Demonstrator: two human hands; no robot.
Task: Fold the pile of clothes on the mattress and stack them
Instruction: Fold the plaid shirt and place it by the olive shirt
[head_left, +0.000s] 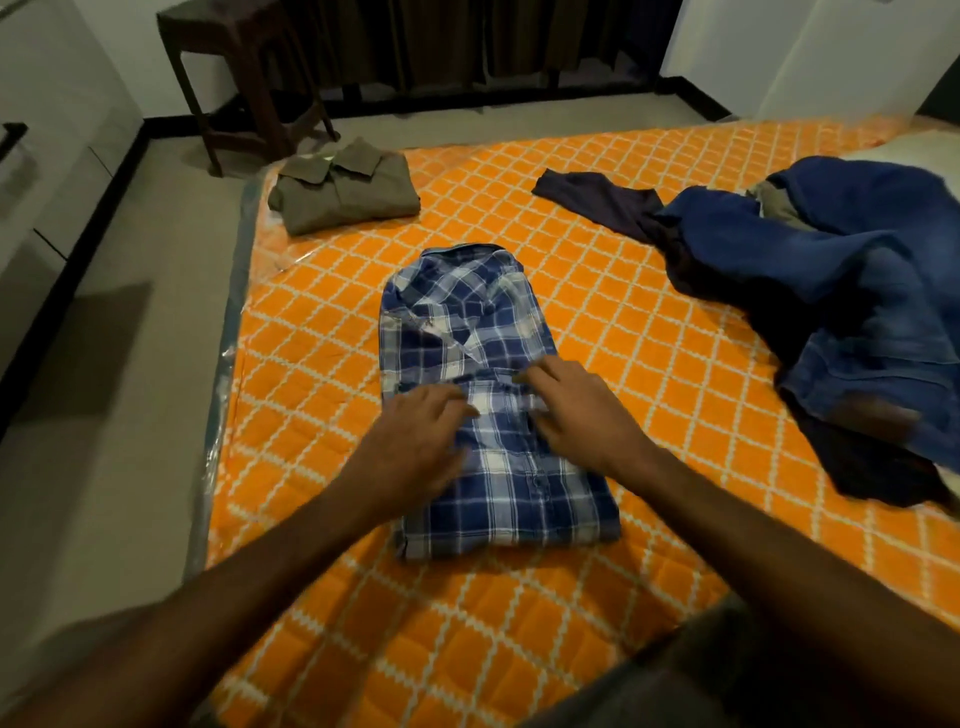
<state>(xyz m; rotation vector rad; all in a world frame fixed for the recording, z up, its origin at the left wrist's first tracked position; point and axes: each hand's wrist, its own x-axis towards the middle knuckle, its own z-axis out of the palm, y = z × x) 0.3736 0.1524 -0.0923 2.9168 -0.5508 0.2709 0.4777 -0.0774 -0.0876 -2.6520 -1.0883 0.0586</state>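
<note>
The plaid shirt (493, 405) lies folded on the mattress (649, 322), collar away from the person, directly under both hands; the left hand (415, 441) rests flat on its near-left part, fingers spread and fairly straight, gripping nothing; the right hand (576, 410) lies just beside it on the right half, fingers extended onto the cloth near the placket, also gripping nothing, though motion blur softens the fingertips. The two hands are close but apart, with a strip of white-and-blue check showing between them; they look to be smoothing or pressing the fold flat.

Beyond the left hand, well apart, sits a folded olive shirt (345, 187) near the far corner; this seems the start of the stack. Off to the right of the right hand lie the unfolded clothes: jeans (841, 291) heaped over a dark garment (602, 202).

By my judgement the plaid shirt is light, soft and limp; it will sag and unfold if lifted from one edge; best to slide flat palms under both long sides near the middle, supporting collar and hem together; the cotton should grip the quilted cover somewhat, so lifting beats dragging. The jeans will be heavier and stiffer, and hold a crease better.
</note>
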